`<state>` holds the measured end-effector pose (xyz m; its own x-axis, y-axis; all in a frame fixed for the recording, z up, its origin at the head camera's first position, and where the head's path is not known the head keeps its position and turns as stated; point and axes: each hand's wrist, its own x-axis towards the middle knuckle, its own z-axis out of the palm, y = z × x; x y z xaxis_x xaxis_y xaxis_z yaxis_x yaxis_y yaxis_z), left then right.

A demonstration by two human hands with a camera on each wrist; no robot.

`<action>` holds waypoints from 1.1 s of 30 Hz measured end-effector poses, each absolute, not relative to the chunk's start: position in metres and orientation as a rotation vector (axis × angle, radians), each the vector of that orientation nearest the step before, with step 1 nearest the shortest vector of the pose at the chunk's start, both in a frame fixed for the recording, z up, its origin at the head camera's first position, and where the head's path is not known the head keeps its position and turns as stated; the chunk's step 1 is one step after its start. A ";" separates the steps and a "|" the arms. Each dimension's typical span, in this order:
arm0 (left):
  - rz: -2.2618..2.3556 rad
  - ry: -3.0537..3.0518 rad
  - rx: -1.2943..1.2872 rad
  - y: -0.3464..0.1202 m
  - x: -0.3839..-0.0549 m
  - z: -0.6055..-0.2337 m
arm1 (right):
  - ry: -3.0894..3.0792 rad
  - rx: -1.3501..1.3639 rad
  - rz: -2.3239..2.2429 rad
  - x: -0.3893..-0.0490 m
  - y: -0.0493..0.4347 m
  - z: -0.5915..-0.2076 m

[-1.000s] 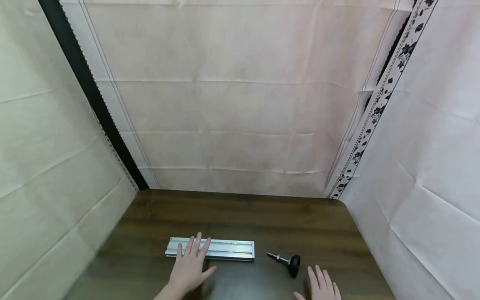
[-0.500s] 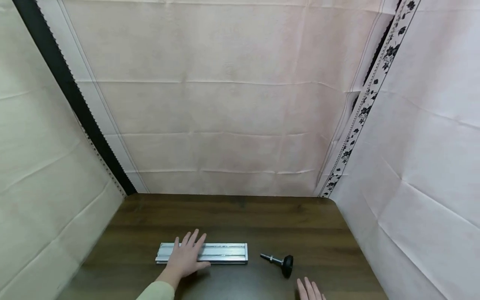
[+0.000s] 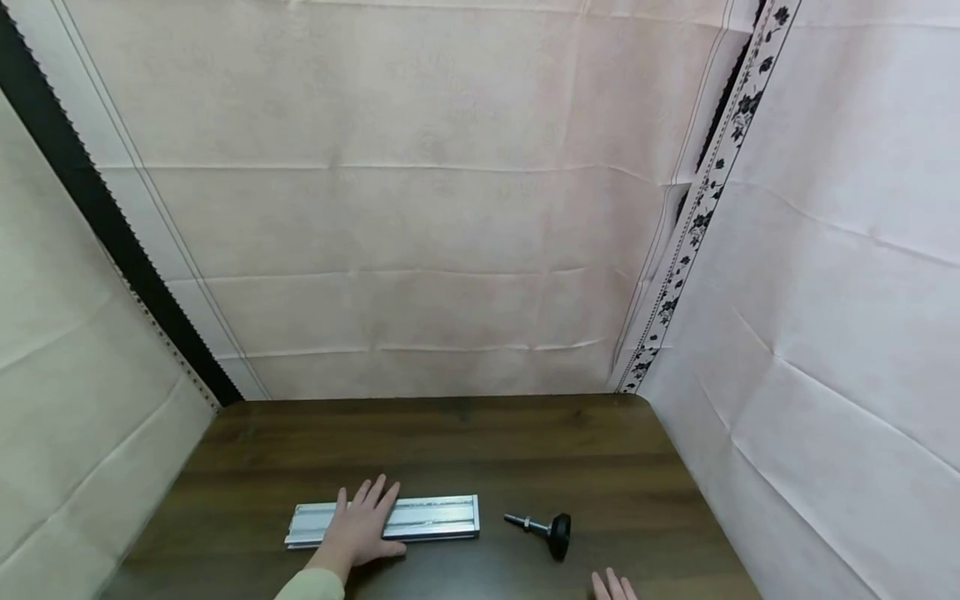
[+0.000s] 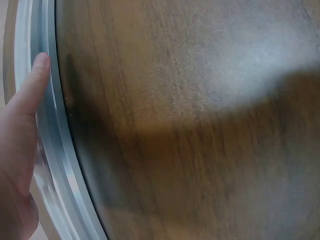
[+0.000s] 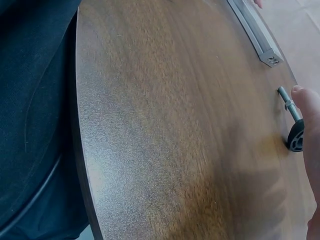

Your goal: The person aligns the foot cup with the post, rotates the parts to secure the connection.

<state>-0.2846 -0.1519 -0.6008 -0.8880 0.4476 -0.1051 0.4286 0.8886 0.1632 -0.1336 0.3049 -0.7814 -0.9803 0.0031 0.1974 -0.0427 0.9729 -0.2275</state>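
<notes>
A silver aluminium profile point(image 3: 431, 517) lies flat on the brown wooden table, its long grooves running left to right. My left hand point(image 3: 360, 527) is laid across the profile with fingers spread and straight, thumb pointing right along the near side. In the left wrist view the thumb point(image 4: 36, 82) overlaps the grooved metal point(image 4: 60, 145). To the right of the profile lies a levelling foot point(image 3: 559, 536), a threaded stud with a nut and a round black base. My right hand point(image 3: 613, 587) is nearest to it, fingers straight and holding nothing; its palm is cut off below the head view.
The wooden table point(image 3: 450, 442) has rounded far corners. Pale cloth hangs behind it point(image 3: 420, 217) and along the right side point(image 3: 825, 333), with another sheet point(image 3: 67, 400) on the left. Dark clothing point(image 5: 35, 115) is close to the table's near edge in the right wrist view.
The head view has turned, shifting the scene leftward. My right hand has drawn back toward the near edge. My left hand stays over the profile, and its sleeve now shows.
</notes>
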 end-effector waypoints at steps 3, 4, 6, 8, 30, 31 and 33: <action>0.221 2.894 0.677 -0.154 -0.284 -0.606 | -2.899 0.063 0.338 -0.146 0.324 -0.828; 0.228 2.892 0.678 -0.155 -0.283 -0.607 | -2.905 0.068 0.333 -0.150 0.328 -0.840; 0.243 2.898 0.688 -0.157 -0.282 -0.610 | -2.922 0.047 0.345 -0.156 0.335 -0.859; 0.253 2.906 0.699 -0.157 -0.281 -0.612 | -2.907 0.061 0.315 -0.161 0.340 -0.873; 0.287 2.985 0.685 -0.159 -0.280 -0.618 | -2.463 0.287 0.135 -0.168 0.357 -0.887; 0.302 2.984 0.678 -0.160 -0.280 -0.619 | -2.456 0.270 0.147 -0.168 0.356 -0.886; 0.349 2.980 0.658 -0.160 -0.281 -0.621 | -2.452 0.240 0.182 -0.166 0.353 -0.880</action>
